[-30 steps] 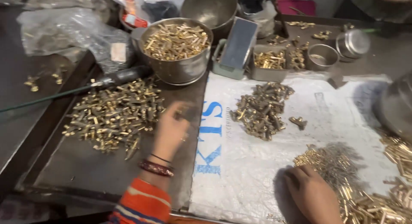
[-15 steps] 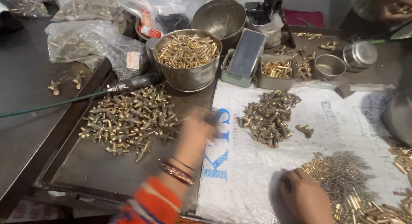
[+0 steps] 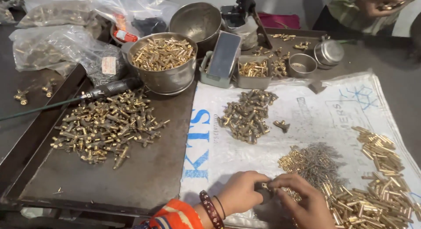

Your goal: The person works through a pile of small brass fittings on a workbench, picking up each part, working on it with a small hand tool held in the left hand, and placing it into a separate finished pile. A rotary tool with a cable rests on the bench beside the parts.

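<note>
Meeting low over the white sack (image 3: 307, 119), the left hand (image 3: 240, 195) and right hand (image 3: 302, 202) pinch one small brass piece (image 3: 265, 186) between curled fingers. Best keep it steady, close to the loose brass pile (image 3: 307, 161), and line parts up squarely.
</note>
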